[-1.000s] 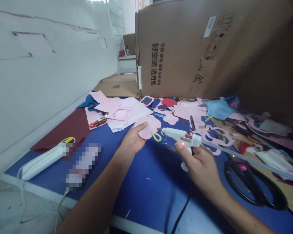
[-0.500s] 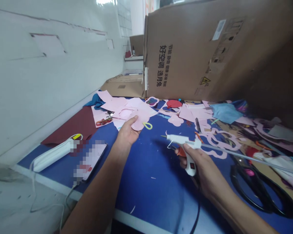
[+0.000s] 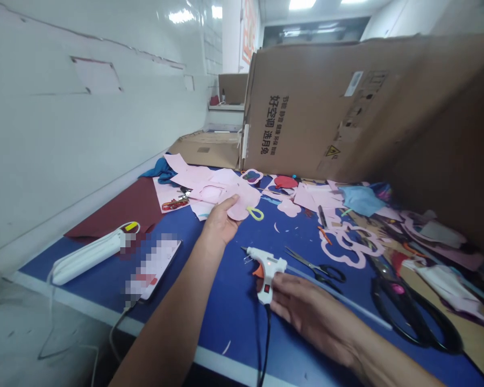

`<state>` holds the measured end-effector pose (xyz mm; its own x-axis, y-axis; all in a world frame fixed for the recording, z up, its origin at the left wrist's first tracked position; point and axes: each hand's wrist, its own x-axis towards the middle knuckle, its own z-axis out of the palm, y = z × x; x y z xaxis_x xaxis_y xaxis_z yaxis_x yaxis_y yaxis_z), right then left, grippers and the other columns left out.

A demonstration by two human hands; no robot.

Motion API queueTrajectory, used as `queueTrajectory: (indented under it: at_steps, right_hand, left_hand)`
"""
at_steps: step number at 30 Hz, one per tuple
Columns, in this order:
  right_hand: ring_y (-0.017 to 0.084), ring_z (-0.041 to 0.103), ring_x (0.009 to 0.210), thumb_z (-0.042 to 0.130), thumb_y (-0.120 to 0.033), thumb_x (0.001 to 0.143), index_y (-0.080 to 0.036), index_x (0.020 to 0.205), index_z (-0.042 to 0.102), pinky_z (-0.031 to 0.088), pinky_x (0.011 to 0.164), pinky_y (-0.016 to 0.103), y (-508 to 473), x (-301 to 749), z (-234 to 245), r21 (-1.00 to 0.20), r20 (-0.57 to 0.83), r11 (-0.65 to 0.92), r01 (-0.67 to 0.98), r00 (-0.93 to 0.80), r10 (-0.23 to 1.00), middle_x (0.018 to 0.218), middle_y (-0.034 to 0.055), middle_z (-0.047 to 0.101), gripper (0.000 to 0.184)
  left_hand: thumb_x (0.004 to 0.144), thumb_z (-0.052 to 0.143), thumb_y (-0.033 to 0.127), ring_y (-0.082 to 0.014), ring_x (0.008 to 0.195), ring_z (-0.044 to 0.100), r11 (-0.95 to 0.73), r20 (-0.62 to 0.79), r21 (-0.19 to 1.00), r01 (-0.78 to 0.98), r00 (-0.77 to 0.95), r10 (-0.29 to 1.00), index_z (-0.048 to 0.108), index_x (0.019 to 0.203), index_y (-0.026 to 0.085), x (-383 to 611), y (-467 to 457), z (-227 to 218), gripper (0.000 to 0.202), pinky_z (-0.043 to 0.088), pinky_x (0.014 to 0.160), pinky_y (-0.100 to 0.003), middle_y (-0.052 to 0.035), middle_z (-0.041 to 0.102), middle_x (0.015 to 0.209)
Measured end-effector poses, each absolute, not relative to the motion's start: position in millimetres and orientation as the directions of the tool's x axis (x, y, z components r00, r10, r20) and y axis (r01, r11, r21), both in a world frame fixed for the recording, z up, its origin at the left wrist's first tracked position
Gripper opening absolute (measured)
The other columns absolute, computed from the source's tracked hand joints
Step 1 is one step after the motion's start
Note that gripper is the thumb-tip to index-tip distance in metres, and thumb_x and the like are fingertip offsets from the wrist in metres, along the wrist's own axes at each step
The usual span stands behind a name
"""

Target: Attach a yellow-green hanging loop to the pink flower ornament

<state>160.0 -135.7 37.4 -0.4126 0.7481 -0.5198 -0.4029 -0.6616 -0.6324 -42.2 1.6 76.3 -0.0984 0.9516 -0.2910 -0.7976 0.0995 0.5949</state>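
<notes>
My left hand (image 3: 221, 223) pinches a pink paper cut-out (image 3: 242, 204) with a yellow loop (image 3: 256, 214) at its lower edge, held just above the blue table cover (image 3: 234, 306). The white glue gun (image 3: 266, 266) stands on that cover with a clear glue stick trailing out to the right and a black cord dropping off the front edge. Just behind the gun's handle lies my right hand (image 3: 306, 312), its fingers stretched out and loose, the tips at the handle's base.
Small scissors (image 3: 317, 266) lie right of the gun, large black scissors (image 3: 411, 312) further right. Pink paper scraps (image 3: 347, 242) litter the back. A big cardboard box (image 3: 347, 107) walls the rear. A white power strip (image 3: 89, 255) and a phone (image 3: 153, 266) lie at left.
My right hand has lowered the glue gun toward me, set it down on the cover and loosened its grip. The left hand has lifted the pink cut-out slightly away.
</notes>
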Motion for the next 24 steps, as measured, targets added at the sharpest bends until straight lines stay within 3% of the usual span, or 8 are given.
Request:
queueTrajectory:
  at_steps: [7,10,13,15,18,24]
  right_hand:
    - [0.02,0.078,0.111,0.1,-0.031,0.077,-0.016,0.123,0.079,0.058,0.102,0.028,-156.4,171.4,44.3,-0.639,-0.6,-0.731,-0.239,-0.439,0.668,0.129,0.0139,0.08,0.053]
    - [0.019,0.079,0.103,0.098,-0.038,0.079,-0.017,0.126,0.077,0.06,0.091,0.028,-153.5,177.8,50.7,-0.71,-0.59,-0.694,-0.119,-0.439,0.678,0.123,0.0141,0.081,0.055]
    - [0.02,0.078,0.091,0.094,-0.048,0.081,-0.02,0.126,0.077,0.06,0.079,0.03,-134.8,184.0,63.8,-0.857,-0.448,-0.507,-0.096,-0.35,0.823,0.113,0.0128,0.083,0.056]
    - [0.022,0.077,0.1,0.095,-0.049,0.08,-0.023,0.129,0.075,0.06,0.088,0.035,-115.4,185.5,73.4,-0.934,-0.279,-0.308,-0.181,-0.173,0.945,0.119,0.0119,0.082,0.06]
    - [0.026,0.074,0.117,0.096,-0.048,0.078,-0.026,0.131,0.073,0.057,0.098,0.039,-87.1,182.3,81.4,-0.967,-0.091,-0.081,-0.243,0.032,0.995,0.131,0.0105,0.079,0.062]
    - [0.029,0.074,0.119,0.094,-0.042,0.079,-0.024,0.131,0.072,0.055,0.106,0.046,-68.2,172.5,75.4,-0.942,-0.091,-0.081,-0.326,0.015,0.996,0.13,0.0116,0.08,0.06]
  left_hand:
    - [0.086,0.076,0.004,-0.0157,0.07,0.078,0.127,-0.259,0.597,-0.793,-0.04,0.965,0.078,0.106,0.013,-34.3,-5.6,77.6,0.022,0.06,0.059,-0.023,-0.0056,0.083,0.091]
    - [0.084,0.077,0.004,-0.0162,0.072,0.078,0.128,-0.25,0.607,-0.784,-0.036,0.967,0.078,0.107,0.012,-29.2,-9.1,77.6,0.024,0.059,0.059,-0.023,-0.0065,0.083,0.093]
    - [0.083,0.078,0.005,-0.0175,0.075,0.078,0.144,-0.237,0.62,-0.771,-0.009,0.972,0.079,0.11,0.012,-23.8,-11.8,75.9,0.028,0.06,0.061,-0.025,-0.0074,0.084,0.095]
    - [0.082,0.079,0.006,-0.0181,0.076,0.078,0.149,-0.209,0.63,-0.763,0.018,0.978,0.079,0.11,0.013,-20.3,-13.3,73.8,0.028,0.061,0.063,-0.025,-0.0079,0.084,0.096]
    - [0.082,0.08,0.007,-0.0192,0.079,0.079,0.15,-0.184,0.653,-0.742,0.037,0.982,0.079,0.108,0.012,-15.5,-14.9,70.3,0.026,0.062,0.067,-0.027,-0.0095,0.084,0.1]
    - [0.081,0.081,0.006,-0.0228,0.095,0.081,0.106,-0.162,0.693,-0.713,-0.011,0.987,0.077,0.12,0.015,-7.0,-15.6,67.3,0.04,0.065,0.086,-0.032,-0.0113,0.084,0.11]
